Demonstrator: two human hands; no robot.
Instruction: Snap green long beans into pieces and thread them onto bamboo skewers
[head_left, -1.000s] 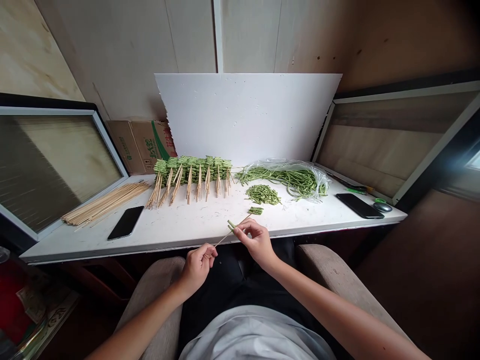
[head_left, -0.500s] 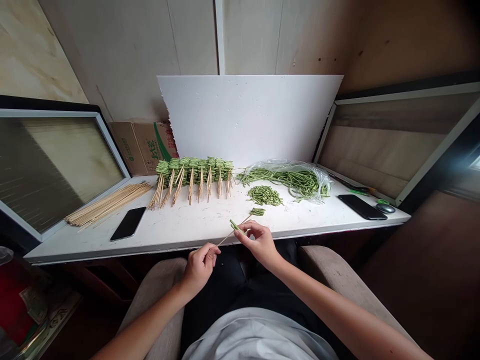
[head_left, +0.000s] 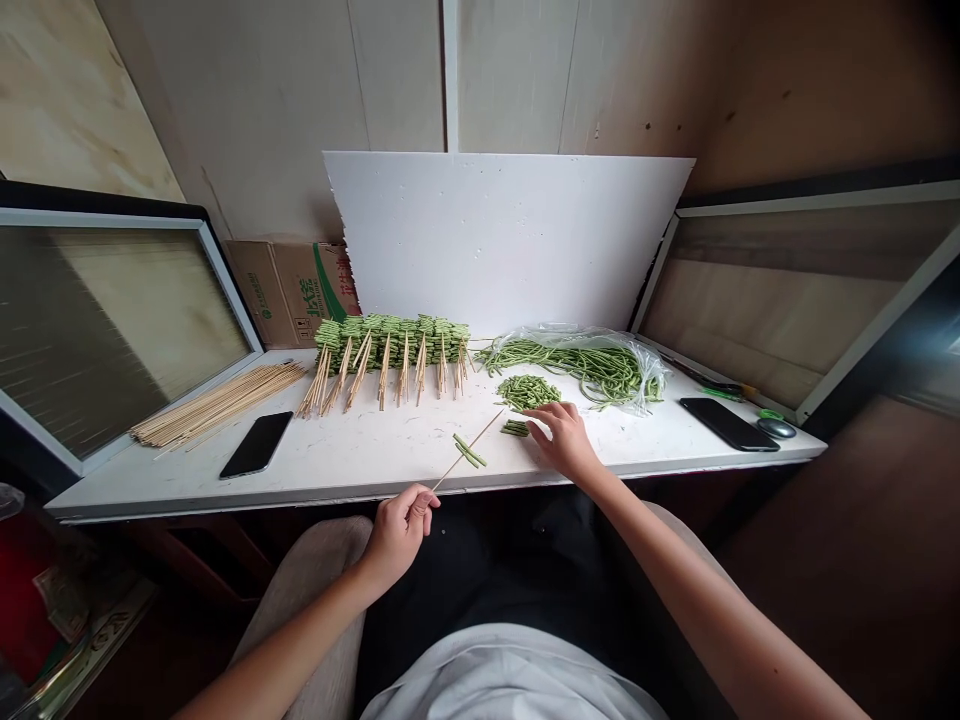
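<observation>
Head view.

- Left hand [head_left: 401, 525]: closed, with thumb and fingers pinching the near end of a thin pale bamboo skewer [head_left: 450, 472].
- Skewer: its long axis runs from that hand up and to the right, over the edge of the white counter [head_left: 360, 462]. The tip points toward the right hand. Two short green bean segments [head_left: 470, 451] are threaded crosswise near its middle.
- Right hand [head_left: 564, 440]: open, palm down, holding nothing, fingers spread over the counter.
- Small cluster of cut green bean pieces [head_left: 514, 428]: just left of the right hand's fingertips, between them and the skewer tip. Contact cannot be told.
- Heap of cut green bean pieces [head_left: 527, 391]: just beyond the same fingertips.
- The right hand is much the nearer to both the cluster and the heap. The left hand is well apart from them.
- Farther back: a row of finished bean skewers [head_left: 390, 350] and long green beans in a clear plastic bag [head_left: 600, 365].
- Far left: a bundle of bare bamboo sticks [head_left: 217, 405].
</observation>
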